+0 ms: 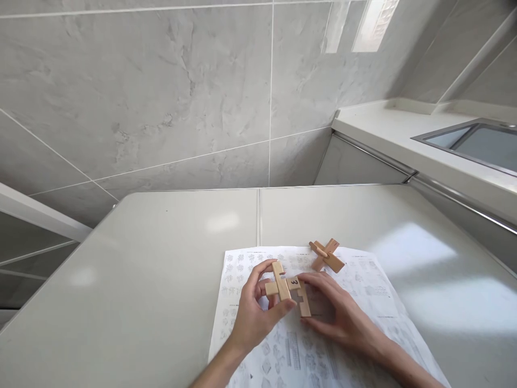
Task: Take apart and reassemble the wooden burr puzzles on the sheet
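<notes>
Between thumb and fingers, my left hand (258, 310) grips a light wooden puzzle piece (281, 281), a notched bar with another bar crossing through it. My right hand (339, 307) pinches a second notched wooden piece (305, 302) by its ends. A short block marked "3" (294, 283) lies between the two, touching or nearly touching both; how they join cannot be made out. Just beyond my right hand, a darker wooden cross-shaped assembly (328, 255) rests on the far edge of the printed sheet (242, 269). Both hands are above that sheet.
The sheet carries rows of small diagrams and lies on a pale table (161, 280) with a seam down its middle. Grey wall tiles (181, 97) rise behind. To the right is a white counter (375, 121) with a sink (476, 140).
</notes>
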A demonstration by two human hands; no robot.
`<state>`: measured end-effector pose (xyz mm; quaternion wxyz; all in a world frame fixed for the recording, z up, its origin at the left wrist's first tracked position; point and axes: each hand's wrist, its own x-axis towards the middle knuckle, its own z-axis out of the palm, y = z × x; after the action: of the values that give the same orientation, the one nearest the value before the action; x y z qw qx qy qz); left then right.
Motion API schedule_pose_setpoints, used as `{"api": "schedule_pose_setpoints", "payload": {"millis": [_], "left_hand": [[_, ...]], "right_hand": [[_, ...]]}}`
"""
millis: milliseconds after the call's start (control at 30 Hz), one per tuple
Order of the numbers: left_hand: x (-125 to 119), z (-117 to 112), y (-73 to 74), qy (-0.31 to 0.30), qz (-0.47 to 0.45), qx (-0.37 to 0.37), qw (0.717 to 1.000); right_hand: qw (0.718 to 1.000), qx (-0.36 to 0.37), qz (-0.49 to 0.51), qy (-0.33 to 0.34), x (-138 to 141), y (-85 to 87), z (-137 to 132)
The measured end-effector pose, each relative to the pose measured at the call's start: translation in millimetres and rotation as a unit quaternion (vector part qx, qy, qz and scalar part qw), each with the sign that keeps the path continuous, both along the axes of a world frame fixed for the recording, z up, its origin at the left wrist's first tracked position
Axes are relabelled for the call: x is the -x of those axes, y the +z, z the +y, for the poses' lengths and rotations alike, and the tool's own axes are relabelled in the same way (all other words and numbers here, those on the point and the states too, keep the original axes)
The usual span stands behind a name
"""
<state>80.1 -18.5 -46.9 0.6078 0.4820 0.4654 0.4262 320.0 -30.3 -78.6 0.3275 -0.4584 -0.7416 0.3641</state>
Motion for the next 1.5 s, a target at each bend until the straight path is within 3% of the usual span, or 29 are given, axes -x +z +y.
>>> {"api": "schedule_pose_setpoints", "payload": {"millis": [133,467,833,1067,1200,1300,1400,1500], "left_hand": [[-0.4,0.3,0.9,-0.015,-0.006,0.001,1.000],[-2.0,-1.5,-1.7,-0.120,0.018,-0.012,0.992],[-2.3,1.7,-0.6,-0.130,-0.005,0.017,0.991],[1.1,-1.2,-4.7,-0.066,0.063,0.000,0.996],[4.2,0.2,-4.1,-0.069,0.111,-0.058,0.990],[7.7,3.2,-4.3,-0.102,0.208,-0.168,0.958],[9.9,6.4,-5.7,-0.120,0.296,-0.256,0.912],[10.4,8.9,-7.2,-0.123,0.319,-0.289,0.894]], "right_hand": [[0.999,-0.029,0.001,0.035,1.0,2.3,-0.9],[0.989,0.034,0.120,0.082,0.1,15.9,2.4],[0.995,-0.014,0.096,0.029,8.9,9.7,-1.8],[0.980,0.102,0.167,-0.025,2.2,16.8,2.3],[0.953,0.181,0.239,-0.050,-2.7,13.8,4.3],[0.945,0.202,0.255,-0.046,-2.8,9.9,3.4],[0.955,0.182,0.226,-0.063,-1.0,7.3,1.6],[0.975,0.131,0.157,-0.086,1.4,6.7,0.7]]}}
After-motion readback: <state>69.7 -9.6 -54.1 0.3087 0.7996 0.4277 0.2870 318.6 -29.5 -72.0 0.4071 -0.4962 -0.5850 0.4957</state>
